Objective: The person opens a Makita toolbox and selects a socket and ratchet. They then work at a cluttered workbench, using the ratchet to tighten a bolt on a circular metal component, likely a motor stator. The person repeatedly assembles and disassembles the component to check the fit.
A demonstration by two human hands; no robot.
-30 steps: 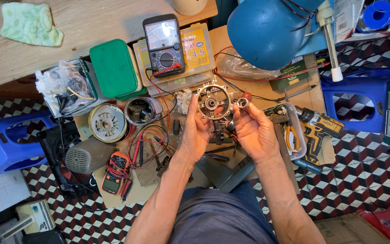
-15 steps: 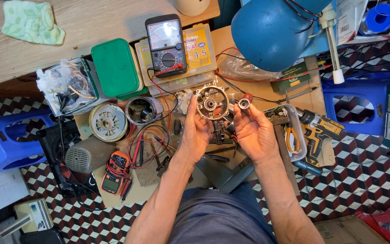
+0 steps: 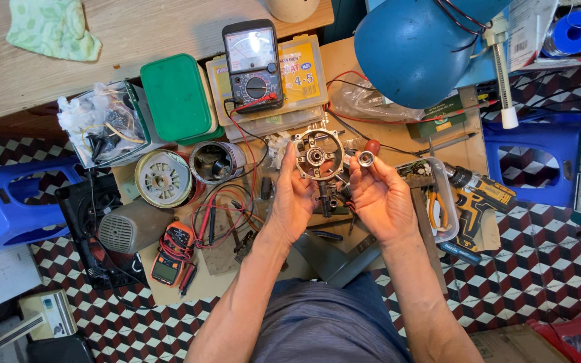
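My left hand (image 3: 295, 202) holds up a round metal motor end plate (image 3: 319, 156) with spokes and a central hub, gripping it by its left edge. My right hand (image 3: 379, 198) pinches a small silver ring-shaped bearing (image 3: 366, 159) between thumb and fingers, just to the right of the plate and apart from it. Both hands hover above a low wooden work board (image 3: 344, 60) covered with tools. Below the plate a dark metal part (image 3: 326, 198) sticks up between my hands.
An analog multimeter (image 3: 253, 57) lies on a clear parts box, with a green box (image 3: 177, 97) left of it. A motor stator (image 3: 163, 179) and rotor housing (image 3: 215, 162) sit at left. A blue lamp shade (image 3: 415, 47) hangs above. A cordless drill (image 3: 480, 195) lies at right, blue stools on both sides.
Both hands stay almost where they were. The end plate has turned slightly in my left hand and the bearing in my right hand stays close beside it.
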